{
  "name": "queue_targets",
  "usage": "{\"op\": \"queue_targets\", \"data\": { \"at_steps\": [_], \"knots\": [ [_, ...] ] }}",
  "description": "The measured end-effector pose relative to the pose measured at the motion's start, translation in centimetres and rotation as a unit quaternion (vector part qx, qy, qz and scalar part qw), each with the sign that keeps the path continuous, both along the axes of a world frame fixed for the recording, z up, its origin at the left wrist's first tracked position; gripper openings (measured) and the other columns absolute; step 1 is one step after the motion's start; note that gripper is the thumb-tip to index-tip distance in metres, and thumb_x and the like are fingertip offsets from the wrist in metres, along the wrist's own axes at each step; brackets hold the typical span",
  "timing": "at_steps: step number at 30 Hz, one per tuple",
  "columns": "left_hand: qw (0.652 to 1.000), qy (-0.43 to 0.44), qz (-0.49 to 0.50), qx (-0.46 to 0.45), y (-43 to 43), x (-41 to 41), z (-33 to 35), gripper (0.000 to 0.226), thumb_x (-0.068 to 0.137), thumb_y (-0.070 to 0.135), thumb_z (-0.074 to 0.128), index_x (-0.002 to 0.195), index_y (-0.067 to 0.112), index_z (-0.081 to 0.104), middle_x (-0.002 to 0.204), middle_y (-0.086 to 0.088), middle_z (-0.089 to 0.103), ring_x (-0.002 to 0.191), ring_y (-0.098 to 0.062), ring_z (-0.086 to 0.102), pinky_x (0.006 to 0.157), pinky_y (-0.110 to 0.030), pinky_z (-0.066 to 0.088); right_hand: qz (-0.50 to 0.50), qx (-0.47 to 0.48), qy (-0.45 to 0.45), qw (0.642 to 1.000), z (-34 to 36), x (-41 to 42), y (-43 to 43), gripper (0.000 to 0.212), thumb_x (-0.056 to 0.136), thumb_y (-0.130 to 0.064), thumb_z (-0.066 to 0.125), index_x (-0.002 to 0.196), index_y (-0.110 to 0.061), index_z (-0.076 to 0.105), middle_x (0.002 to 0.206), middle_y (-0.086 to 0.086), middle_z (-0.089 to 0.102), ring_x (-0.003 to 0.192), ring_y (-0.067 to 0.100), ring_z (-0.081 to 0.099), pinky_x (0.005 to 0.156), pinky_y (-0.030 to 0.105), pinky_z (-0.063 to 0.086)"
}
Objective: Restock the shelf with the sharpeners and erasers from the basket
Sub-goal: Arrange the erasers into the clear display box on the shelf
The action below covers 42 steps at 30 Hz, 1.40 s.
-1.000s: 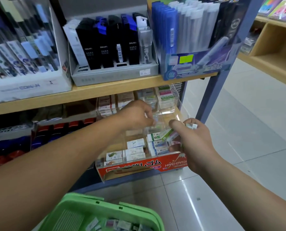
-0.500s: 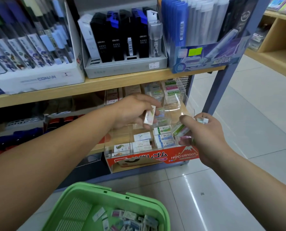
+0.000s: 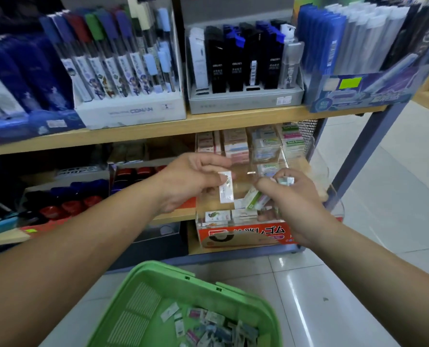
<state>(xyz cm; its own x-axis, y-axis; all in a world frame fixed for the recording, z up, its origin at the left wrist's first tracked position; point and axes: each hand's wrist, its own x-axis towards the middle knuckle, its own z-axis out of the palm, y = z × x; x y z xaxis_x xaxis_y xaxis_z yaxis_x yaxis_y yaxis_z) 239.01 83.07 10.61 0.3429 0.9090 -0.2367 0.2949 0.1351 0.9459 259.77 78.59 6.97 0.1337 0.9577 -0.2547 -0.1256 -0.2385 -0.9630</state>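
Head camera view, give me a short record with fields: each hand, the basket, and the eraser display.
left hand: pinches one white wrapped eraser, held upright
right hand: grips several small packets in its fingers
eraser display: clear case with a red front label, front compartments partly filled
basket: green, below the hands, loose packets lying in its bottom
task state: restocking under way, stock left in the basket
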Motion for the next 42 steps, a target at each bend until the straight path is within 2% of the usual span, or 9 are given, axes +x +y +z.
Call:
{"op": "queue_targets", "data": {
  "at_steps": [8,12,16,20,24,27,34,38,42],
  "knots": [
    [0.965,0.191,0.022,0.178,-1.1,-2.4,-3.8,0.015,0.085,0.017,0.085,0.092,0.028,0.078,0.087,0.009,0.074,0.080,-0.003,0.071,0.073,-0.024,0.059,0.011,-0.017,0.002,1.000,-0.5,-2.1,1.0,0.046,0.083,-0.015,0.081,0.125,-0.012,0.061,0.102,0.018,0.078,0.082,0.043,0.077,0.064,0.045,0.065],
    [0.951,0.223,0.064,0.204,-0.8,-1.9,-5.1,0.013,0.082,0.024,0.087,0.086,0.033,0.078,0.082,0.019,0.072,0.078,0.010,0.065,0.067,-0.015,0.054,0.015,-0.014,0.012,1.000,-0.5,-2.0,0.8,0.030,0.086,-0.012,0.081,0.106,-0.011,0.058,0.088,0.013,0.077,0.072,0.034,0.075,0.057,0.038,0.061],
    [0.940,0.247,0.063,0.228,-1.0,-2.2,-6.3,0.008,0.084,0.028,0.084,0.079,0.029,0.078,0.077,0.019,0.071,0.072,0.006,0.065,0.068,-0.025,0.058,0.028,-0.016,0.018,0.999,-0.2,-1.5,0.3,0.024,0.090,-0.012,0.079,0.086,-0.014,0.055,0.085,0.019,0.076,0.076,0.034,0.076,0.057,0.039,0.061],
    [0.834,0.475,-0.033,0.280,-0.4,-1.5,-5.8,0.012,0.093,0.035,0.069,0.083,0.030,0.074,0.089,0.011,0.065,0.098,-0.011,0.058,0.068,-0.035,0.050,0.036,-0.021,0.029,0.999,-0.1,-1.0,-0.1,0.024,0.090,-0.014,0.078,0.089,-0.012,0.055,0.085,0.017,0.074,0.071,0.030,0.073,0.059,0.040,0.060],
    [0.767,0.565,-0.110,0.284,-0.3,-0.6,-5.3,0.016,0.100,0.034,0.057,0.102,0.023,0.069,0.099,0.002,0.054,0.103,-0.019,0.053,0.064,-0.034,0.040,0.041,-0.029,0.034,0.998,0.0,-0.8,-0.3,0.021,0.092,-0.016,0.077,0.094,-0.011,0.057,0.087,0.017,0.075,0.074,0.031,0.073,0.058,0.041,0.061],
    [0.769,0.559,-0.176,0.256,-0.8,-1.1,-5.3,0.021,0.103,0.036,0.050,0.107,0.024,0.068,0.113,0.004,0.055,0.107,-0.019,0.052,0.074,-0.038,0.050,0.042,-0.029,0.035,0.998,0.1,-0.7,-0.4,0.021,0.092,-0.017,0.077,0.097,-0.011,0.057,0.086,0.016,0.076,0.075,0.031,0.073,0.058,0.041,0.062],
    [0.844,0.430,-0.196,0.255,-0.4,-3.0,-6.8,0.030,0.106,0.038,0.047,0.105,0.024,0.073,0.121,0.011,0.057,0.103,-0.014,0.060,0.086,-0.046,0.056,0.032,-0.034,0.028,0.999,0.1,-0.6,-0.4,0.024,0.092,-0.018,0.078,0.090,-0.014,0.054,0.098,0.020,0.078,0.082,0.037,0.077,0.062,0.043,0.064],
    [0.833,0.469,-0.201,0.213,-0.4,-2.7,-6.5,0.047,0.107,0.051,0.036,0.115,0.023,0.072,0.133,0.010,0.058,0.115,-0.015,0.058,0.092,-0.045,0.054,0.029,-0.036,0.022,0.999,0.0,-0.6,-0.4,0.026,0.091,-0.019,0.079,0.090,-0.014,0.054,0.101,0.023,0.077,0.080,0.034,0.076,0.063,0.043,0.063],
    [0.843,0.456,-0.156,0.238,-0.7,-2.6,-5.6,0.045,0.103,0.055,0.036,0.082,0.029,0.064,0.089,0.007,0.066,0.086,-0.015,0.063,0.070,-0.040,0.057,0.024,-0.037,0.016,0.999,0.1,-0.3,-0.4,0.026,0.092,-0.019,0.078,0.091,-0.013,0.053,0.097,0.021,0.078,0.082,0.035,0.078,0.063,0.042,0.062]
  ]
}}
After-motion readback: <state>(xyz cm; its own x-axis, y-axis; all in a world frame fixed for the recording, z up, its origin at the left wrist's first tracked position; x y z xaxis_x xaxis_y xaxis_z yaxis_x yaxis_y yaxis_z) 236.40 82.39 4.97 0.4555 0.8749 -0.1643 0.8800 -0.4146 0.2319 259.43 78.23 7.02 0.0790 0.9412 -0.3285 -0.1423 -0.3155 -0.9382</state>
